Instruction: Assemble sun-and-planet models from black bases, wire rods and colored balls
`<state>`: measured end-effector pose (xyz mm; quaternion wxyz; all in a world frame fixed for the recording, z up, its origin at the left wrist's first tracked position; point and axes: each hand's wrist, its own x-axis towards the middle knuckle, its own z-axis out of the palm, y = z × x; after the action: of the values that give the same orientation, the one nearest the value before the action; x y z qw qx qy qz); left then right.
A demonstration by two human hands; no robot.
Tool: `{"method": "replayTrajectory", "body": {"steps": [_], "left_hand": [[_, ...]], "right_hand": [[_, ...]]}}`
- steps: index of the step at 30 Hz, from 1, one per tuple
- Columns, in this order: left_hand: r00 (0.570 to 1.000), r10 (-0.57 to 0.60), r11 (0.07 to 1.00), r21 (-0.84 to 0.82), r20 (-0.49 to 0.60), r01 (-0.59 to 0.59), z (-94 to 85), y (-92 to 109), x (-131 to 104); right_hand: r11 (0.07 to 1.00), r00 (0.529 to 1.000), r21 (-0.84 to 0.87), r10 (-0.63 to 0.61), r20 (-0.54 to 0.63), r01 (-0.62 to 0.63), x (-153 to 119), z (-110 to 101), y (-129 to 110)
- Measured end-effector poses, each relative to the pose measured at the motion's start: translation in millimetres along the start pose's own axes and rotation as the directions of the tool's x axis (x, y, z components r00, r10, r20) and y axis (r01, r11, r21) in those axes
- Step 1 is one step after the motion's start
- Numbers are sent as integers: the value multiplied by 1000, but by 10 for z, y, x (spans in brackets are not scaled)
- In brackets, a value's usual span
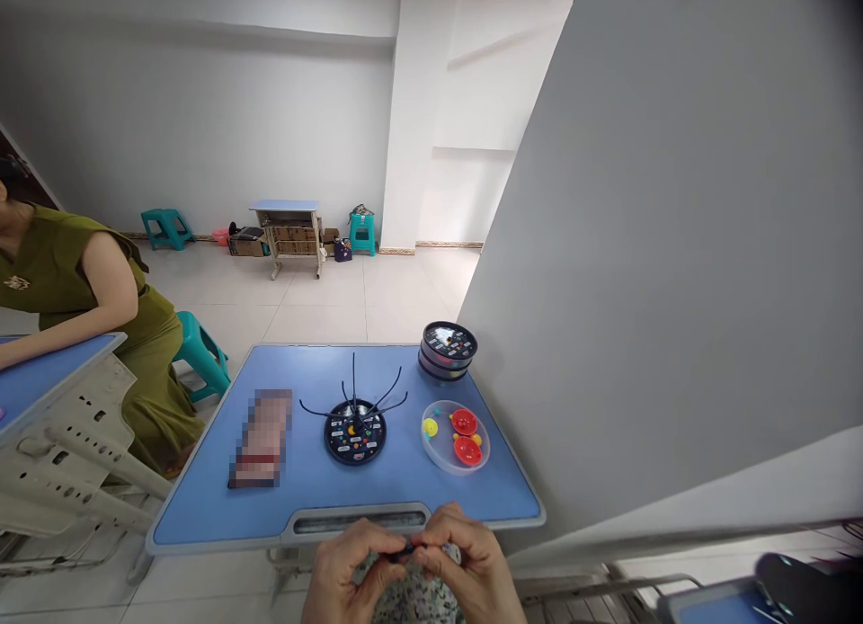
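We pinch a small dark piece (403,553) between the fingertips of our left hand (347,566) and right hand (475,566), held just off the near edge of a blue desk (202,516). Midway between its side edges sits a black disc (355,446) with thin rods (354,377) sticking out; near the right edge, a clear tray (441,455) holds red cups (467,450); stacked tubs (448,350) stand at the far right corner, a pixelated object (262,440) lies by the left edge, and a grey wall (640,246) crowds the right side
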<state>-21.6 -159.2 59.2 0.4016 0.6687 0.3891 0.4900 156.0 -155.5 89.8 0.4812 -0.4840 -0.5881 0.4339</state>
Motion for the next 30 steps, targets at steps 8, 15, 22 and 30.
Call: {"method": "replayTrajectory", "body": {"steps": [8,15,22,30], "left_hand": [[998,-55,998,5,-7,55,5,-78,-28],[993,-112,992,49,-23,114,0,-121,-41],[991,-124,991,52,-45,126,30,-187,-23],[958,-235,966,74,-167,250,16,-139,161]], "right_hand": [[999,998,-36,4,66,-2,40,17,40],[996,993,-60,70,90,-65,50,-50,31],[983,997,-182,30,65,-18,119,16,70],[997,989,-76,16,-148,-28,236,239,251]]}}
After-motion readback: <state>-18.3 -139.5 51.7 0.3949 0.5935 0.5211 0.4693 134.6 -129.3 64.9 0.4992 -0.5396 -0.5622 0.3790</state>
